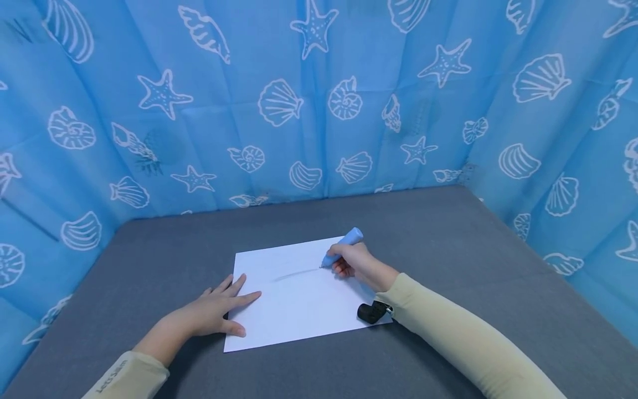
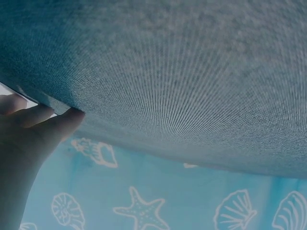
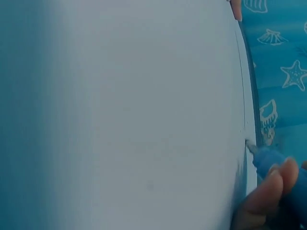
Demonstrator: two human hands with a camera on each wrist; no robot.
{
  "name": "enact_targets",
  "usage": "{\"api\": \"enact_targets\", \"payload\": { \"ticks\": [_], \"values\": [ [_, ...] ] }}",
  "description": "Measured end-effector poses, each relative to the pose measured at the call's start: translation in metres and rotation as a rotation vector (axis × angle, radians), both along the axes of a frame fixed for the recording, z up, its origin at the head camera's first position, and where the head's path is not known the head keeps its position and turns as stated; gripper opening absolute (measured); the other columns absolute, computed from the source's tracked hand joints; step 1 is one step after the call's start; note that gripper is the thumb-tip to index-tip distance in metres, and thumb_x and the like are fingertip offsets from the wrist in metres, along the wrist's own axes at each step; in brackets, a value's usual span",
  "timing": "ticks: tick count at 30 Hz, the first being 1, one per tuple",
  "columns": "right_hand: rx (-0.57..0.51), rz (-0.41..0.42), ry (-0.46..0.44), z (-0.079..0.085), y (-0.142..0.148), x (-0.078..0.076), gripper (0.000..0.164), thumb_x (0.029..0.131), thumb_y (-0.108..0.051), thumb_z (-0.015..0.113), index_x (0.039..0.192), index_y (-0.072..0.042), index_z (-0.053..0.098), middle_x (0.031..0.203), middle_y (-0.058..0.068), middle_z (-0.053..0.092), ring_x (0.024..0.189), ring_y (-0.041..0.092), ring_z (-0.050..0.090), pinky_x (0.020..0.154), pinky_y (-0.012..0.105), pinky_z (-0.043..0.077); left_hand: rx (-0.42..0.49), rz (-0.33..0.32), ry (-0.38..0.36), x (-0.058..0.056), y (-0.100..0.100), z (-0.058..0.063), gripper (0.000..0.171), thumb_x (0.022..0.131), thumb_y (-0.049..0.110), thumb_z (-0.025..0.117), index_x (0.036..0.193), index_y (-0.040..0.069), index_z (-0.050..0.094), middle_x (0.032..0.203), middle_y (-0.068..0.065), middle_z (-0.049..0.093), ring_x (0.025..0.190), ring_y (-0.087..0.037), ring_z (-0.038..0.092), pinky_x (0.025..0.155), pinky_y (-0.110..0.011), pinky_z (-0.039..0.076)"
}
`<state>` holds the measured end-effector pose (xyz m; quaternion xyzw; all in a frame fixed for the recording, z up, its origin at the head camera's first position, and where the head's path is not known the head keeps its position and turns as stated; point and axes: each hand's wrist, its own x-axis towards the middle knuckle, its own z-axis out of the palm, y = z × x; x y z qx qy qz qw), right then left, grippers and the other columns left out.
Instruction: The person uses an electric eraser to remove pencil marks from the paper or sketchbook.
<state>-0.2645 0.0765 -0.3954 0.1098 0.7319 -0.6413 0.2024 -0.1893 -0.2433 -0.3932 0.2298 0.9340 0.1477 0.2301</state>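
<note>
A white sheet of paper (image 1: 294, 310) lies on a grey cloth-covered table. My right hand (image 1: 356, 262) grips a thick light-blue pen (image 1: 351, 236), also seen as a blue barrel (image 3: 269, 162) in the right wrist view. Its dark tip meets the paper at the right end of a thin, slightly curved grey line (image 1: 296, 274). With fingers spread, my left hand (image 1: 211, 311) rests on the sheet's left edge, thumb and fingertips on the paper. In the left wrist view, the left fingers (image 2: 53, 125) touch down near the paper's edge, the palm mostly out of sight.
The grey tabletop (image 1: 169, 255) stretches around the sheet. Behind and at both sides hangs a blue curtain (image 1: 324, 138) printed with white shells and starfish. A black device (image 1: 371, 313) on the right wrist sits over the paper's lower right corner.
</note>
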Motion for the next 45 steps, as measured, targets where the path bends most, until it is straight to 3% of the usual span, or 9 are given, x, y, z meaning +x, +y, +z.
{"api": "enact_targets", "payload": {
  "ticks": [8,19,26,45],
  "values": [
    [-0.083,-0.017,-0.027,0.0016,0.0007,0.001,0.017,0.091,-0.014,0.061,0.087,0.003,0.059,0.064,0.007,0.054,0.052,0.013,0.048,0.051,0.022,0.046,0.001,0.005,0.001,-0.0003,-0.0004,-0.0011,0.083,0.078,0.055,0.07,0.149,0.024,0.041,0.161,-0.018,0.011,0.144,-0.046,0.003,0.104,-0.073,0.011],
    [-0.033,-0.028,0.04,-0.0016,-0.0042,-0.0002,0.016,0.088,-0.012,0.06,0.079,0.0,0.06,0.06,0.005,0.053,0.051,0.012,0.048,0.051,0.024,0.04,0.004,0.012,-0.009,0.0014,0.0018,0.0017,0.082,0.079,0.054,0.071,0.149,0.023,0.041,0.161,-0.018,0.011,0.144,-0.046,0.002,0.104,-0.073,0.01],
    [-0.027,0.0,0.001,0.0007,-0.0047,0.0001,0.014,0.087,-0.011,0.061,0.082,0.002,0.06,0.061,0.005,0.053,0.051,0.012,0.047,0.051,0.023,0.041,0.015,0.007,0.001,0.0021,0.0025,0.0027,0.082,0.079,0.053,0.071,0.149,0.023,0.041,0.16,-0.019,0.011,0.144,-0.047,0.003,0.104,-0.073,0.01],
    [-0.028,0.02,0.012,0.0012,-0.0034,0.0,0.015,0.089,-0.012,0.061,0.083,0.001,0.061,0.061,0.004,0.053,0.051,0.012,0.047,0.05,0.022,0.041,0.012,0.003,-0.008,0.0,0.0018,0.0019,0.082,0.079,0.054,0.07,0.149,0.023,0.041,0.16,-0.02,0.01,0.144,-0.047,0.002,0.104,-0.073,0.009]
  ]
}}
